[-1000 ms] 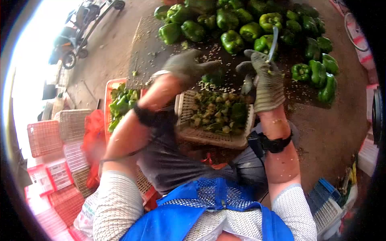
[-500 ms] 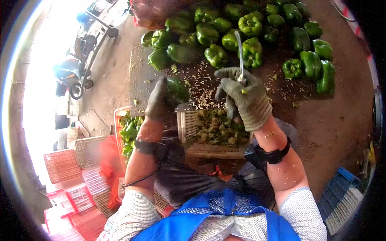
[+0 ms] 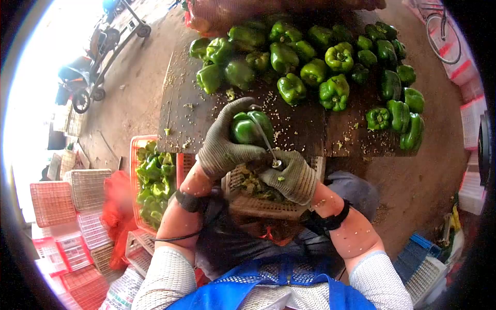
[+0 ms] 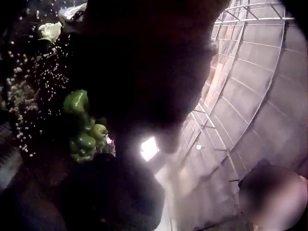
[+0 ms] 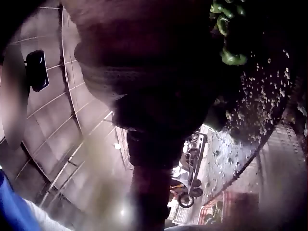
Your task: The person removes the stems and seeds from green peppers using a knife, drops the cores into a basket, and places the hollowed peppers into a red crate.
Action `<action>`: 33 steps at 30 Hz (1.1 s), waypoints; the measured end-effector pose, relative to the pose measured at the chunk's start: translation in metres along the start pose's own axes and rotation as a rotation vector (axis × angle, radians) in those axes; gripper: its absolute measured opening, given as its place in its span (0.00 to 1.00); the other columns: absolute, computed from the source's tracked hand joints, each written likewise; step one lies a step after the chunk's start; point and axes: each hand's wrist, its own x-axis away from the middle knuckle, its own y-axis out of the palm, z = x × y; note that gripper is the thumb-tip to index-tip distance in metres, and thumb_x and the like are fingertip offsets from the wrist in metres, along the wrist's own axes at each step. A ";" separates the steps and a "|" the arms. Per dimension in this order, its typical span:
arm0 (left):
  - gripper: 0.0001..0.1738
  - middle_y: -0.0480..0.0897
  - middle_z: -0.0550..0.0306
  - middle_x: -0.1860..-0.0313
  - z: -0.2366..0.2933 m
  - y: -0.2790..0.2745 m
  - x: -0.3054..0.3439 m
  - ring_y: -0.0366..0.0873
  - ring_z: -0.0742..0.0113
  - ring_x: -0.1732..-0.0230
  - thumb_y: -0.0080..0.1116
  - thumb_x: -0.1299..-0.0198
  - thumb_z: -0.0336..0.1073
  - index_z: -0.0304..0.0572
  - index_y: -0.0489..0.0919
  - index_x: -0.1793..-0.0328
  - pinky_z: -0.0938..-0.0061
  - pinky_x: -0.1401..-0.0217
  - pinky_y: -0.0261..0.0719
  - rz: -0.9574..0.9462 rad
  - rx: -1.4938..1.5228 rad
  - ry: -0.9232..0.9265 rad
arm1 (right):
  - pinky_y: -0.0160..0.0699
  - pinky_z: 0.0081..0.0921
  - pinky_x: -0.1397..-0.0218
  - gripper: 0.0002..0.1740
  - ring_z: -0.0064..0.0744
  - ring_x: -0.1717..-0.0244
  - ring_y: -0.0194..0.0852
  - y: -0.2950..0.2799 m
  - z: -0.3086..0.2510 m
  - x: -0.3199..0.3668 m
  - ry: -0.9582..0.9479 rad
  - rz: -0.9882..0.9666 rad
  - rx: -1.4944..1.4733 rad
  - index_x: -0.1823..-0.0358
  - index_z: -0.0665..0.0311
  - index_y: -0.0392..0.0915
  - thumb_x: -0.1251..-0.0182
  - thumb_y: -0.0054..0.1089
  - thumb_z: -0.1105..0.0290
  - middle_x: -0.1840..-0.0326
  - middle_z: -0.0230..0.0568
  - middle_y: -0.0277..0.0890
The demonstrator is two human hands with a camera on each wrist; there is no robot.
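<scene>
My gloved left hand grips a green bell pepper above the table's near edge, fingers round its far side and thumb on the near side. In my gloved right hand is a thin-bladed knife, its narrow metal blade lying across the pepper's right side. Below the hands a pale plastic basket holds pepper cores and scraps, partly hidden by the right hand. Both wrist views are dark; my left hand is only a silhouette there.
Many whole green peppers lie across the dark table, with scattered seeds. Behind them lies a red mesh sack. An orange crate of cut peppers stands at left, near stacked crates. Scooters stand beyond.
The left hand reached to the table, took hold of a pepper and brought it rightward. My right hand came down and inward, its raised knife now laid against that pepper.
</scene>
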 end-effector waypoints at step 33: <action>0.29 0.84 0.53 0.58 -0.034 -0.045 -0.009 0.82 0.58 0.60 0.53 0.35 0.63 0.44 0.78 0.49 0.61 0.55 0.85 0.209 1.009 -0.440 | 0.80 0.21 0.61 0.14 0.22 0.66 0.80 0.021 -0.010 -0.009 0.094 0.270 0.197 0.54 0.69 0.82 0.38 0.61 0.69 0.68 0.37 0.83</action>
